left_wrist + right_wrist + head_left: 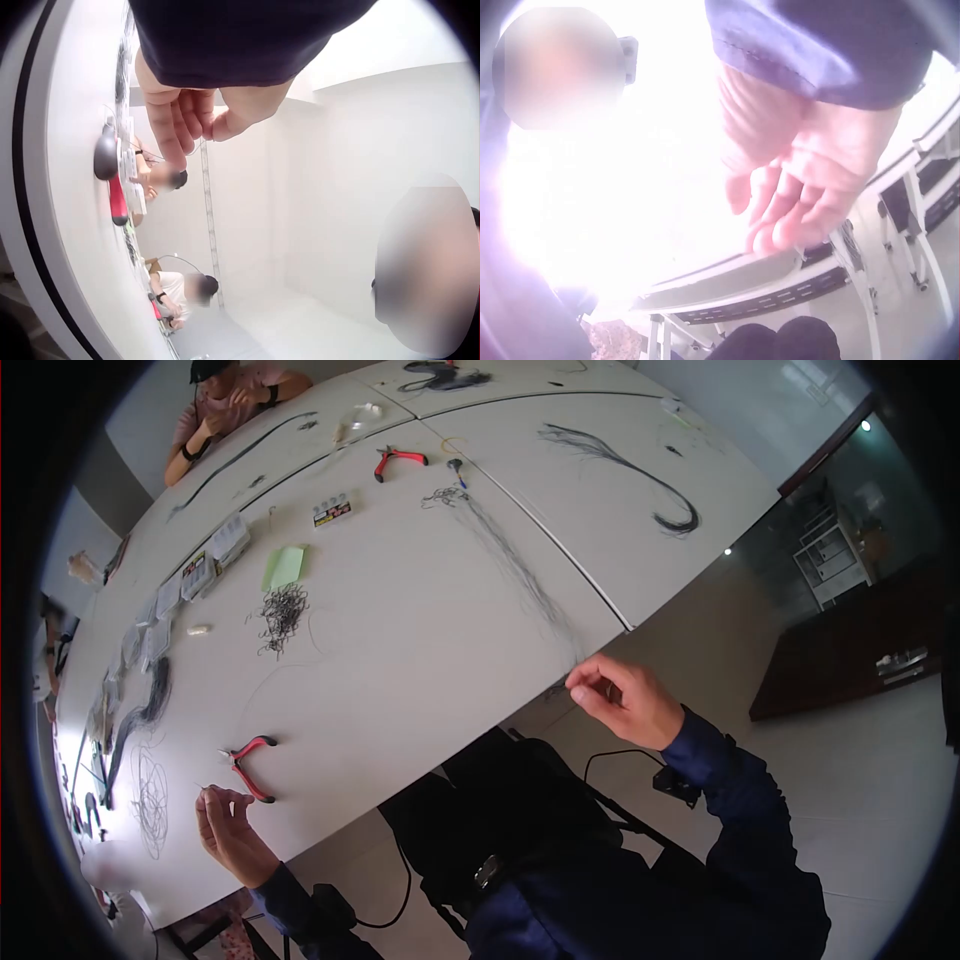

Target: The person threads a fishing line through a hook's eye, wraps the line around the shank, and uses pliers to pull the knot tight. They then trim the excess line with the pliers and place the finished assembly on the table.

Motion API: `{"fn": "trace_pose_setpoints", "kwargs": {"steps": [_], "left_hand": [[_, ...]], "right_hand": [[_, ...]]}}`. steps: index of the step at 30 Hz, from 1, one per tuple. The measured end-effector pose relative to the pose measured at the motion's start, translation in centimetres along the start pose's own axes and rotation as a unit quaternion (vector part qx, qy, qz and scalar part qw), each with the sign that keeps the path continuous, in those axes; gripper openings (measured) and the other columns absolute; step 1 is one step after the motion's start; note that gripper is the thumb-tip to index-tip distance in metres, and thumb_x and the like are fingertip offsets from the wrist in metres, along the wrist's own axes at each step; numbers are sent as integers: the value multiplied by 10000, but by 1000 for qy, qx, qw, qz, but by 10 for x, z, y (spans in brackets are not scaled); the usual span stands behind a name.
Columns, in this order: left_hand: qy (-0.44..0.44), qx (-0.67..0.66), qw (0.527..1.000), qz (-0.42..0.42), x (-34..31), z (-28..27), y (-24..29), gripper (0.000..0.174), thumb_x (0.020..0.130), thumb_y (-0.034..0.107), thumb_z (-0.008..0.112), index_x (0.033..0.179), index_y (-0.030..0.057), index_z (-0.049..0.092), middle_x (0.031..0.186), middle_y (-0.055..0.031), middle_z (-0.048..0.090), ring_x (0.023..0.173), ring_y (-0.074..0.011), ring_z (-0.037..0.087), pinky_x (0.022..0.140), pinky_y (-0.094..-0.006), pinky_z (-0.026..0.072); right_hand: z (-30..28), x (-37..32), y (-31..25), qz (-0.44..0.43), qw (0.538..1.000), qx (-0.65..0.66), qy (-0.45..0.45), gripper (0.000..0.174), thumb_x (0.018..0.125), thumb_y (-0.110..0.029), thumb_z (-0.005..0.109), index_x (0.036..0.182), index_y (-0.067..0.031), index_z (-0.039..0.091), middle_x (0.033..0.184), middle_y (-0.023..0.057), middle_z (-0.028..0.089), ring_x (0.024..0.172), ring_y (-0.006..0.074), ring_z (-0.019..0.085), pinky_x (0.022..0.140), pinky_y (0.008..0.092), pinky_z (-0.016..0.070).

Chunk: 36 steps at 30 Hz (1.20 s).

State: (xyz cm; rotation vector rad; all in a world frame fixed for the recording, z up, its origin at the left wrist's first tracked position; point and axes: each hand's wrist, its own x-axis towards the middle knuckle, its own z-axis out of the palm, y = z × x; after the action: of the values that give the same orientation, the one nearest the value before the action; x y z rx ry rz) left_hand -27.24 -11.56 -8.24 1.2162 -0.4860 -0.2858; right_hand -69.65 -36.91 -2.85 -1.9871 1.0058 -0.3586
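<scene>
My left hand (pixel 230 835) is raised over the table's near left part, its thumb and fingertips pinching a thin line (pixel 196 145). Just beyond it lie red-handled pliers (pixel 258 768), handles spread. Over the front edge, my right hand (pixel 635 705) hangs with loosely bent fingers (pixel 769 238); nothing shows between them in the right wrist view. Its fingertips are close to the near end of a long bundle of fine grey strands (pixel 515 565) stretched across the tabletop. A pile of small dark hooks (pixel 283 618) sits mid-table beside a green paper (pixel 286 567).
Clear plastic boxes (pixel 230 540) line the left side, near a dark strand bundle (pixel 150 695) and a coil of thin wire (pixel 151 805). Farther back are a second pair of red pliers (pixel 400 458) and another dark bundle (pixel 640 470). A person (pixel 225 405) sits across the table.
</scene>
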Motion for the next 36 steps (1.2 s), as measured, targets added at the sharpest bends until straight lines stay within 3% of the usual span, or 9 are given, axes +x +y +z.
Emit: {"fn": "trace_pose_setpoints", "kwargs": {"steps": [3,11,17,22,27,30,32,33,36], "left_hand": [[-17,-2,1000,-7,-9,28,7,107,987,123,575,962,23,607,884,-53,613,742,-117,587,653,-284,528],[-67,4,996,-52,-16,86,16,117,971,127,589,932,18,603,854,-57,595,717,-127,582,643,-311,540],[-116,-8,986,-121,-3,116,5,122,977,116,565,932,9,602,850,-56,588,722,-150,604,662,-335,555],[-108,-27,984,-136,1,114,3,105,968,100,580,927,8,612,846,-63,604,759,-166,621,699,-349,552],[19,103,995,0,10,45,9,138,954,113,625,932,-23,626,868,-70,637,841,-141,608,844,-281,488],[90,190,977,20,8,20,5,127,948,111,632,941,-16,641,936,-75,657,922,-145,612,908,-293,468],[79,200,977,8,10,12,-7,96,936,85,632,920,-8,651,992,-82,675,1004,-155,609,977,-314,440],[36,198,979,1,11,9,-12,115,930,80,649,924,-34,656,939,-61,654,1110,-212,591,1104,-374,323],[9,179,984,-14,11,18,-26,111,924,78,655,911,-32,662,924,-53,646,1180,-235,560,1053,-359,360]], "right_hand": [[2,23,7,-157,942,-225,195,249,851,-166,698,1040,-48,587,901,79,580,822,220,569,716,356,489],[3,52,44,-146,923,-293,205,235,804,-116,667,1010,-69,565,943,131,555,905,337,557,795,436,479],[-15,65,24,-92,940,-287,162,218,841,-104,669,1031,-55,575,889,108,537,865,287,547,780,404,470],[14,97,-63,-47,991,-114,-42,215,872,-144,658,1050,-42,594,917,101,560,863,255,549,786,370,472],[93,161,-93,-277,943,-169,-77,261,887,-135,635,1128,-37,607,1038,120,599,1013,278,575,890,390,486],[154,181,-105,-447,853,-254,-94,451,953,-216,545,1370,-52,491,1410,156,465,1310,321,428,1065,426,399],[181,186,-102,-453,838,-284,-108,473,980,-255,504,1401,-44,458,1461,160,420,1365,322,378,1102,444,357],[187,187,-102,-455,830,-302,-116,485,993,-274,484,1416,-40,441,1487,162,398,1392,323,353,1121,453,336],[179,187,-98,-412,844,-308,-154,492,1015,-298,441,1420,-18,421,1502,168,377,1411,318,334,1145,466,299]]}}
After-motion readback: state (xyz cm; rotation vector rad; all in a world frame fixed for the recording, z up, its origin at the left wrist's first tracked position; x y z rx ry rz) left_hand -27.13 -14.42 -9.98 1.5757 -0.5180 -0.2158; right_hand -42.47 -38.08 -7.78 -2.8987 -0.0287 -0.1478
